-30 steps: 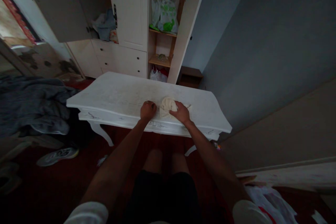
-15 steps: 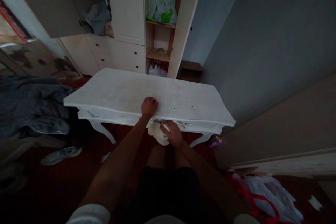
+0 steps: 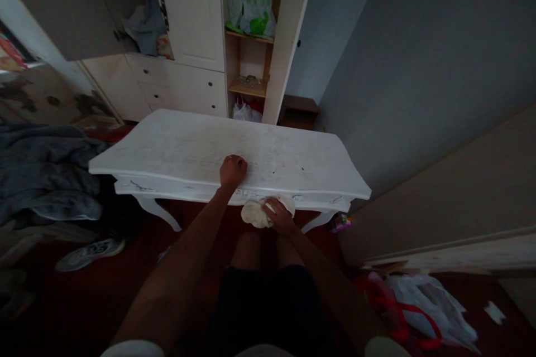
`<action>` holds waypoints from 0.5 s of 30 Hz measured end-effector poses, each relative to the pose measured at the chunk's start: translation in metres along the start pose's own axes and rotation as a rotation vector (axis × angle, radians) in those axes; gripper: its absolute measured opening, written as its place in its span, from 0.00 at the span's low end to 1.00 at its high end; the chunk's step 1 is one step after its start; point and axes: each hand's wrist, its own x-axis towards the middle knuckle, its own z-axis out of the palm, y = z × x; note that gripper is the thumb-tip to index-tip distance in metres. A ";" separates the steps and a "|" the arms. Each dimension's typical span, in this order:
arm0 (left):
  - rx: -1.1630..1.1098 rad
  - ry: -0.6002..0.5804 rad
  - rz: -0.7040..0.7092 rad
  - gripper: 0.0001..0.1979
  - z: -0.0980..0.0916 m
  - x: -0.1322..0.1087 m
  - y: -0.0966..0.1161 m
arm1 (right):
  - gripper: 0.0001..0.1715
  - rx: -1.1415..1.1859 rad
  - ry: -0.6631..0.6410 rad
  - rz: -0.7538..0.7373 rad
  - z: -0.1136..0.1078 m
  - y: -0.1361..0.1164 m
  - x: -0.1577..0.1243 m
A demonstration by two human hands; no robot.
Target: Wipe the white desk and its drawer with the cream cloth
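A white table point(image 3: 176, 148) with curved legs stands in front of me. My left hand point(image 3: 233, 170) rests as a closed fist on the near edge of its top. My right hand point(image 3: 280, 216) is lower, closed on a crumpled cream cloth point(image 3: 254, 213), which presses against the table's front panel just below the top edge.
A white wardrobe point(image 3: 196, 22) stands behind the table, with plastic bags point(image 3: 249, 3) on its open shelves. A grey blanket point(image 3: 37, 164) lies at the left, with a shoe point(image 3: 86, 254) on the dark red floor. A white and red bag point(image 3: 419, 309) lies at the right.
My right hand carried the cloth from the tabletop down over the near edge to the front panel, then slid it slightly right. The left fist stayed in place.
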 end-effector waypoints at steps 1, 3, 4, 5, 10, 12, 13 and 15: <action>0.001 0.001 0.004 0.14 0.000 0.000 0.000 | 0.27 -0.001 0.013 0.025 -0.003 0.008 -0.011; 0.004 0.008 0.012 0.14 0.001 0.000 0.000 | 0.28 -0.016 0.012 0.071 -0.012 0.023 -0.031; 0.005 0.011 0.016 0.14 0.001 0.000 -0.001 | 0.29 -0.021 -0.009 0.080 -0.016 0.030 -0.039; 0.007 0.014 0.016 0.14 0.002 0.000 -0.001 | 0.29 -0.021 -0.042 0.084 -0.022 0.035 -0.047; 0.013 0.003 0.005 0.14 0.002 0.002 -0.001 | 0.35 -0.008 -0.209 0.277 -0.049 0.053 -0.076; 0.016 -0.003 0.003 0.14 0.002 0.002 -0.001 | 0.38 -0.007 -0.228 0.416 -0.061 0.059 -0.089; 0.017 -0.002 0.002 0.14 0.002 0.003 -0.001 | 0.39 -0.002 -0.208 0.477 -0.068 0.062 -0.097; 0.017 0.005 0.001 0.14 0.002 0.003 -0.001 | 0.38 0.010 -0.100 0.571 -0.082 0.069 -0.112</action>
